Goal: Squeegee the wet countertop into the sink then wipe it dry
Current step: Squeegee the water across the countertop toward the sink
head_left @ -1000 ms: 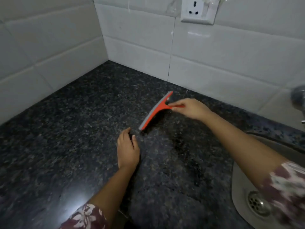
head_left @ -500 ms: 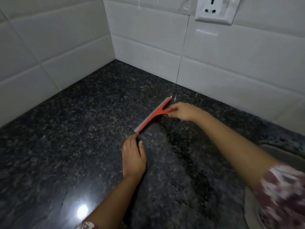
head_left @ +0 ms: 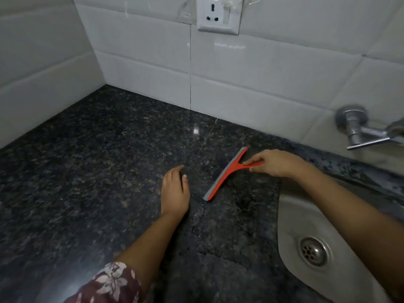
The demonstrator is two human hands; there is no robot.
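My right hand (head_left: 276, 163) grips the handle of a red squeegee (head_left: 227, 174) with a grey rubber blade. The blade lies on the dark speckled granite countertop (head_left: 98, 171), a short way left of the steel sink (head_left: 290, 217). A film of water with beaded edges spreads on the stone below the blade, toward the sink rim. My left hand (head_left: 175, 191) rests flat on the countertop, fingers straight, just left of the blade's near end and apart from it.
White tiled walls meet in a corner at the back left. A wall socket (head_left: 218, 15) sits above the counter. A chrome tap (head_left: 360, 130) juts from the wall over the sink, whose drain (head_left: 313, 251) shows at lower right.
My right hand has drawn the squeegee away from the back wall, rightward toward the sink. The view has swung right, bringing the sink and tap into sight. My left hand stays flat on the counter.
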